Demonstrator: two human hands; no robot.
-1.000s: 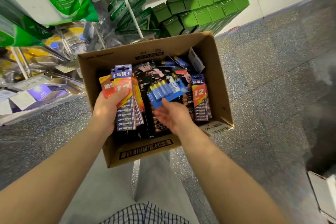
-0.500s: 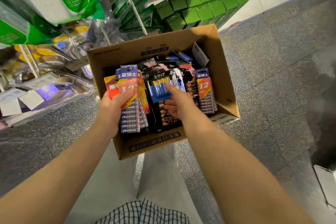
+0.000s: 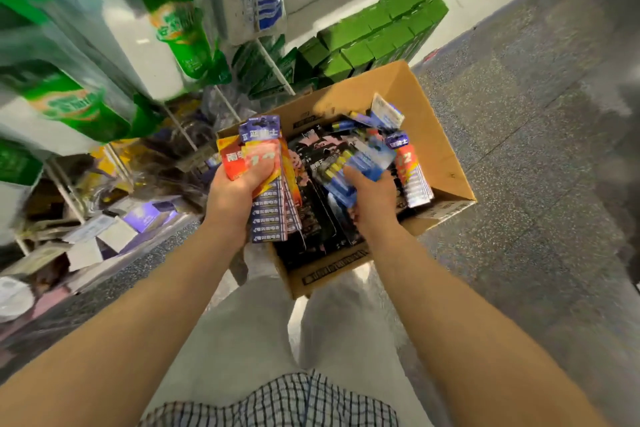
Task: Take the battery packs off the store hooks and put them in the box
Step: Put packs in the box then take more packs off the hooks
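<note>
One open brown cardboard box (image 3: 429, 135) stands on the speckled grey floor. Two bare hands are in view: the left hand (image 3: 235, 191) grips one fanned stack of orange-and-purple battery cards (image 3: 273, 204), their number too blurred to count; the right hand (image 3: 374, 198) holds one blue blister pack of batteries (image 3: 360, 163). One further stack of orange-and-purple "12" cards (image 3: 412, 180) leans inside the box, beside many dark packs (image 3: 318, 215), not countable. Behind the box sit stacked green cartons (image 3: 374, 35), at least ten.
</note>
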